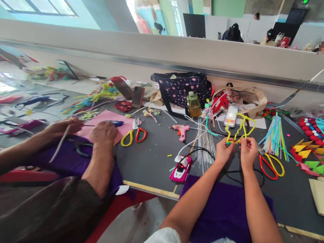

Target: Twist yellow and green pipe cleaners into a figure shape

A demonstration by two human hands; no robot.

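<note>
Strands (244, 129), yellow and looped, are pinched by the left hand (224, 150) and the right hand (248, 152) beside scissors (266, 157).

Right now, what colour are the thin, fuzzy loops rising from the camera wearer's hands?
Bright yellow; the fuzzy loops show best in the head view.

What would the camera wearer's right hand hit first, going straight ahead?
Past the yellow pipe cleaners it holds, the right hand would probably meet the beige fabric bag, though depth is unclear.
</note>
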